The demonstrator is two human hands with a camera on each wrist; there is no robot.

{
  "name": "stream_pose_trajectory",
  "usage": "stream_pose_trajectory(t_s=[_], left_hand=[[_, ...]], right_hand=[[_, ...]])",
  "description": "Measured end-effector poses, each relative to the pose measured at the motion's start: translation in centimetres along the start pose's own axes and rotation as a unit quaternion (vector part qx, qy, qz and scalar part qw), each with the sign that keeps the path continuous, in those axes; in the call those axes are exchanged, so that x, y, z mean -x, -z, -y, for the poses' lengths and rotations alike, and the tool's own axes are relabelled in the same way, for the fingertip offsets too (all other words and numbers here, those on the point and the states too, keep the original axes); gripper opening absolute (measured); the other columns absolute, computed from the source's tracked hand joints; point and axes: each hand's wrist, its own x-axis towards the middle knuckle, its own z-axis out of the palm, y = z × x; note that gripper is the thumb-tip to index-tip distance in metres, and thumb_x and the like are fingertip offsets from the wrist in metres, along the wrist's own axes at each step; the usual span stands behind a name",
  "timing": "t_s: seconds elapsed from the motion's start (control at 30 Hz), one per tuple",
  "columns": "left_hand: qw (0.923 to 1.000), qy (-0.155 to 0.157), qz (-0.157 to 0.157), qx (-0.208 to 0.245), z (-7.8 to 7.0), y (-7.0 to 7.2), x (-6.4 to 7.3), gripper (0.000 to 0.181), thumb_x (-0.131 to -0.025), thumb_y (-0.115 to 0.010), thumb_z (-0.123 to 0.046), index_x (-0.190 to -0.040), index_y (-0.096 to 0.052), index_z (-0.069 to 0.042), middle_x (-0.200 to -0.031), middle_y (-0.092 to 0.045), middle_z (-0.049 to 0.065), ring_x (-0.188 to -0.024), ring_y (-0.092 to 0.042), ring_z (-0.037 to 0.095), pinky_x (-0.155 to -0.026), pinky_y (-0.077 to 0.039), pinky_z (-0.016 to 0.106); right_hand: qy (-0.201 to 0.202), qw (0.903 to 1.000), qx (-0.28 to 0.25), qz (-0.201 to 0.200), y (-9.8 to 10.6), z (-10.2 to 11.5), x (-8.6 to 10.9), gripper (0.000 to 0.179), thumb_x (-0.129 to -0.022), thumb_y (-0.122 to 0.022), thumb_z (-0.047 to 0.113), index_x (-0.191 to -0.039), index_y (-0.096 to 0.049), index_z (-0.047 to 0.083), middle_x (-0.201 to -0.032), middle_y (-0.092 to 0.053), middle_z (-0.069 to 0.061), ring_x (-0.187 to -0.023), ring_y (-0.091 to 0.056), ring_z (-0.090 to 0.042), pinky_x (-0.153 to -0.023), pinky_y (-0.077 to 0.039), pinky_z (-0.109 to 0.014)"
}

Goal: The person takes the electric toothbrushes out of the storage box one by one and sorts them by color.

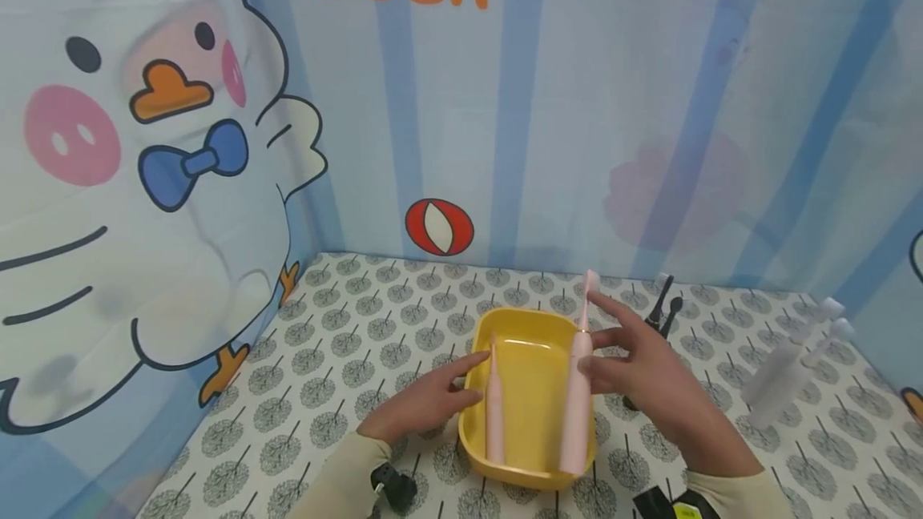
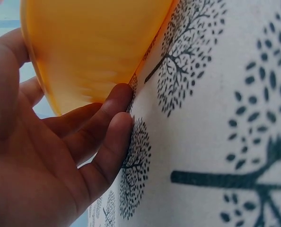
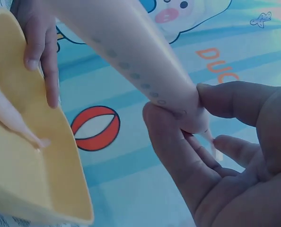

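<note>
My right hand (image 1: 649,379) pinches a pink electric toothbrush (image 1: 575,411) near the top of its handle. It is tilted, brush head up, over the right side of a yellow tray (image 1: 534,399). In the right wrist view the toothbrush's handle (image 3: 131,52) shows a row of small marks. A second pink electric toothbrush (image 1: 495,415) lies inside the tray along its left wall. With my left hand (image 1: 429,400) I grip the tray's left side. The left wrist view has fingers (image 2: 117,97) against the tray's outer wall (image 2: 93,52), with others over the rim.
Two black toothbrushes (image 1: 655,312) lie behind my right hand, partly hidden by it. Farther right are two whitish toothbrushes (image 1: 782,367). A tree-patterned cloth (image 1: 346,343) covers the table, and a blue-striped duck curtain (image 1: 461,102) hangs at its back and sides.
</note>
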Motion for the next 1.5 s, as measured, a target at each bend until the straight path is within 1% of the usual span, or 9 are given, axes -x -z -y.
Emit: stream_pose_trajectory(t_s=[0.17,0.4,0.53,0.67,0.83,0.97,1.0,1.3,1.5], left_hand=[[0.9999,0.000,0.001,0.015,0.0,0.0,0.0,0.053,-0.092,-0.052,-0.043,-0.139,-0.029,-0.049,-0.141,-0.036,-0.009,-0.112,-0.050,0.017,-0.082,-0.045,0.037],[0.9998,-0.007,0.001,0.016,-0.1,0.0,0.1,0.054,-0.091,-0.053,-0.041,-0.140,-0.029,-0.047,-0.141,-0.037,-0.009,-0.109,-0.052,0.014,-0.080,-0.044,0.033],[0.9996,-0.007,0.004,0.025,-0.2,0.1,0.2,0.054,-0.092,-0.053,-0.040,-0.140,-0.029,-0.046,-0.141,-0.037,-0.007,-0.097,-0.056,0.014,-0.073,-0.047,0.034],[0.9997,-0.009,0.003,0.021,-0.1,0.1,0.1,0.054,-0.092,-0.053,-0.040,-0.141,-0.029,-0.045,-0.141,-0.037,-0.007,-0.098,-0.056,0.015,-0.077,-0.046,0.035],[0.9998,-0.013,0.002,0.013,0.0,0.1,0.0,0.055,-0.092,-0.052,-0.039,-0.142,-0.029,-0.043,-0.141,-0.037,-0.007,-0.112,-0.051,0.017,-0.086,-0.043,0.038],[0.9999,-0.009,0.001,0.013,0.0,0.0,0.0,0.054,-0.092,-0.052,-0.040,-0.141,-0.029,-0.044,-0.142,-0.036,-0.008,-0.116,-0.048,0.018,-0.091,-0.041,0.039],[0.9999,-0.009,0.001,0.015,0.0,0.0,0.0,0.054,-0.092,-0.052,-0.039,-0.141,-0.029,-0.044,-0.142,-0.036,-0.008,-0.116,-0.048,0.018,-0.091,-0.041,0.039],[0.9998,-0.016,0.000,0.011,-0.1,0.0,0.0,0.054,-0.093,-0.052,-0.038,-0.142,-0.029,-0.042,-0.142,-0.036,-0.006,-0.116,-0.048,0.020,-0.089,-0.042,0.039],[0.9997,-0.016,0.002,0.021,-0.1,0.1,0.1,0.055,-0.093,-0.052,-0.037,-0.143,-0.029,-0.041,-0.142,-0.036,-0.005,-0.116,-0.049,0.020,-0.088,-0.042,0.037]], right_hand=[[0.040,0.9955,0.065,-0.056,0.9,0.2,1.3,0.083,-0.083,-0.068,0.009,-0.146,-0.021,0.036,-0.119,-0.048,-0.021,-0.094,-0.060,-0.030,-0.068,-0.053,-0.039],[0.044,0.9842,0.128,-0.115,2.1,-0.1,3.2,0.085,-0.085,-0.068,0.019,-0.143,-0.013,0.047,-0.121,-0.046,-0.013,-0.100,-0.059,-0.024,-0.072,-0.052,-0.035],[0.072,0.9689,0.179,-0.155,2.8,-0.7,3.9,0.083,-0.087,-0.066,0.022,-0.144,-0.011,0.047,-0.119,-0.048,-0.011,-0.095,-0.062,-0.018,-0.072,-0.051,-0.026],[0.093,0.9484,0.231,-0.196,3.5,-1.6,4.4,0.082,-0.089,-0.064,0.024,-0.145,-0.008,0.044,-0.120,-0.047,-0.012,-0.096,-0.061,-0.024,-0.073,-0.050,-0.024],[0.081,0.9400,0.240,-0.228,4.6,-3.4,4.8,0.082,-0.089,-0.062,0.026,-0.146,-0.005,0.042,-0.123,-0.043,-0.017,-0.101,-0.057,-0.033,-0.079,-0.048,-0.035],[0.083,0.9287,0.261,-0.250,4.8,-4.4,5.1,0.086,-0.088,-0.065,0.020,-0.147,-0.005,0.040,-0.122,-0.046,-0.018,-0.101,-0.057,-0.032,-0.074,-0.049,-0.020],[0.086,0.9270,0.267,-0.249,4.8,-4.4,5.2,0.086,-0.088,-0.064,0.019,-0.146,-0.004,0.040,-0.122,-0.046,-0.020,-0.101,-0.056,-0.037,-0.075,-0.050,-0.022],[0.127,0.8870,0.328,-0.299,4.7,-7.0,5.2,0.088,-0.086,-0.064,0.002,-0.148,-0.010,0.034,-0.116,-0.050,-0.022,-0.093,-0.058,-0.040,-0.073,-0.050,-0.034],[0.114,0.8785,0.338,-0.318,4.6,-8.0,4.9,0.092,-0.084,-0.065,-0.001,-0.147,-0.008,0.035,-0.113,-0.051,-0.022,-0.091,-0.059,-0.041,-0.071,-0.050,-0.042]])
